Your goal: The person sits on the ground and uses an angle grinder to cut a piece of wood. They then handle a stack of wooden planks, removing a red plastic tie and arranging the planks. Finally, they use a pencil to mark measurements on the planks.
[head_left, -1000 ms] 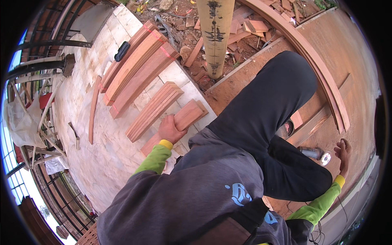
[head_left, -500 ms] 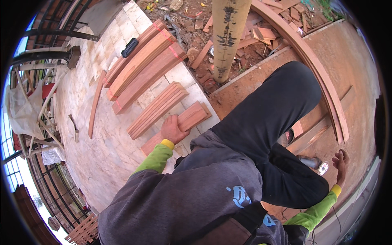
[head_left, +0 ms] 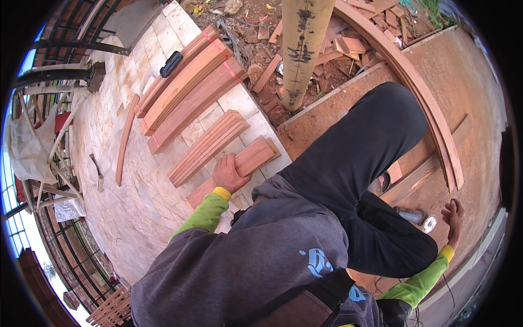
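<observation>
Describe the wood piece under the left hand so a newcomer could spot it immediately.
Start at the pale tiled floor, beside the upright wooden post. Nearest the person lies a short reddish block, with the left hand resting on it. Unlike the long curved strips beyond, it is stubby and straight.

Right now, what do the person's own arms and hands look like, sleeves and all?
Both hands are bare, with no gloves. The left hand comes out of a lime-green sleeve with a yellow cuff. The right hand shows the same green sleeve and yellow cuff. Over the upper arms lies a grey hooded top with a blue print.
</observation>
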`<state>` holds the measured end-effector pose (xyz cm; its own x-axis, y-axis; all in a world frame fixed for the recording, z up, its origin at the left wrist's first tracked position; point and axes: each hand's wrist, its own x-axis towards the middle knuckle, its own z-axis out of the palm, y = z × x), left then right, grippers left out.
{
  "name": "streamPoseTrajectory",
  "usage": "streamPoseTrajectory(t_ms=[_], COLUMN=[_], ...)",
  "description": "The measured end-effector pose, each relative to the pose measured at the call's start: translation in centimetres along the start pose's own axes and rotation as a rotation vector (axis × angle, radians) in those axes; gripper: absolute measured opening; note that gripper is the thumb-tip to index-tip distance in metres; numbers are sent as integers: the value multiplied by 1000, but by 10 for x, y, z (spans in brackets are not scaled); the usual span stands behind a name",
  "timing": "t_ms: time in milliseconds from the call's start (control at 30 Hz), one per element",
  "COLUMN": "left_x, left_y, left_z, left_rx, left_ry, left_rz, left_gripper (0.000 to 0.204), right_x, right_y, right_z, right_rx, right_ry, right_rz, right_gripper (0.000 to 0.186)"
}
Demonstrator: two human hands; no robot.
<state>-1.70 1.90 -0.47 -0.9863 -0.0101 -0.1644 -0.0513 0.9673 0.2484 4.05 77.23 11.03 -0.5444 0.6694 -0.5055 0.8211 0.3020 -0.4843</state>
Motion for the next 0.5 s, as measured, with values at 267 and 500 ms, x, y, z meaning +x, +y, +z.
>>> streamPoseTrajectory(t_ms=[267, 500], left_x=[-1, -1], left_y=[-1, -2], left_z=[2, 5], left_rx=[2, -5], left_ry=[0, -3], left_rz=[-16, -9], left_gripper=[69, 70], right_x=[-3, -1], right_y=[-3, 0], right_z=[0, -4], right_rx=[20, 15], right_ry=[-7, -47], right_rz=[-3, 33], right_gripper=[54, 54])
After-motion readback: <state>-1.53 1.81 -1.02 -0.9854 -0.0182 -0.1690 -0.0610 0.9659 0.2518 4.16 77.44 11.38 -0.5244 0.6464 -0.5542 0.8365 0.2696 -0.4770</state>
